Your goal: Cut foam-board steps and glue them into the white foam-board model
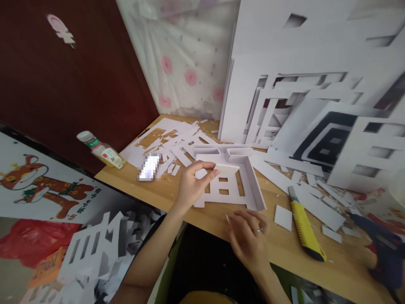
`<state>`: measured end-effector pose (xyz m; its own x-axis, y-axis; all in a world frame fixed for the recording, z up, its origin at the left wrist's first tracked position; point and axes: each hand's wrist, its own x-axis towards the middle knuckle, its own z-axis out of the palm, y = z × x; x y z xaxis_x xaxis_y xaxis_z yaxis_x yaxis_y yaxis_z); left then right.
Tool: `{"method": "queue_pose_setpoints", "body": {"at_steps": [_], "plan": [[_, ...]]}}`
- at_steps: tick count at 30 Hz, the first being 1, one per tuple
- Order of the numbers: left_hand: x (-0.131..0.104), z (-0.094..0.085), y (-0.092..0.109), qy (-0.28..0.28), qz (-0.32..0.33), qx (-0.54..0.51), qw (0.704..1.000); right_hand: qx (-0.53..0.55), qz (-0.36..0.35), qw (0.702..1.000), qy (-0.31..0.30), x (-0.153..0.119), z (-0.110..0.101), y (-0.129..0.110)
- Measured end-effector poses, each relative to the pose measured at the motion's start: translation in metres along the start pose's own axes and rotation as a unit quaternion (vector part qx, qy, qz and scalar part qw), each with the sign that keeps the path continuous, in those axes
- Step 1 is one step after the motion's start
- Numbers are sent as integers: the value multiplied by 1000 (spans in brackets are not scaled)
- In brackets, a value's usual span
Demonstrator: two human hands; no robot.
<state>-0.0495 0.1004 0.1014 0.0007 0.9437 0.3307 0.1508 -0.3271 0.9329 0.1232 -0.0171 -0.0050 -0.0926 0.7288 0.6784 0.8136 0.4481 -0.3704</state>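
Note:
My left hand (196,180) is closed, with thumb and fingertips pinching the end of a narrow white board strip (229,169). The strip is held above a white board model (223,197) with cut-out window openings and raised walls along its back and right side. My right hand (248,236) is in front of the model at the table's front edge. Its fingers are loosely curled and the thumb stands apart. A small pale sliver shows at the thumb tip; whether it is a nail or a scrap I cannot tell.
A yellow utility knife (305,230) and a small white square (283,217) lie to the right, with a dark blue glue gun (384,245) beyond. Left are a phone (149,167) and a bottle (103,151). Cut white sheets (253,50) lean behind, and scraps (172,169) litter the table.

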Motion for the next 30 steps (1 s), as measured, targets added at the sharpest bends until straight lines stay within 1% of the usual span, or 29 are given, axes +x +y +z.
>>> {"method": "queue_pose_setpoints", "body": {"at_steps": [3,5,7,11,16,19,23,26,30], "plan": [[12,1,3,-19,68,48,996,-18,-19,998,-48,1,5,0],[20,3,3,-30,97,76,992,-49,-27,994,-95,0,8,-1],[30,8,0,-49,124,113,985,-81,-32,989,-123,-2,11,-3],[55,20,-12,-102,168,189,962,-93,-33,986,-135,-2,17,-5],[82,29,-36,-126,219,279,927,-83,-8,982,-168,0,17,-6],[89,31,-52,-142,226,288,920,-75,3,979,-192,-1,16,-6],[87,33,-68,-183,225,295,910,-72,15,976,-204,-3,17,-6],[86,34,-75,-210,221,302,903,-64,23,975,-211,-2,17,-5],[87,34,-81,-219,216,314,898,-51,34,972,-225,-2,16,-6]]}}
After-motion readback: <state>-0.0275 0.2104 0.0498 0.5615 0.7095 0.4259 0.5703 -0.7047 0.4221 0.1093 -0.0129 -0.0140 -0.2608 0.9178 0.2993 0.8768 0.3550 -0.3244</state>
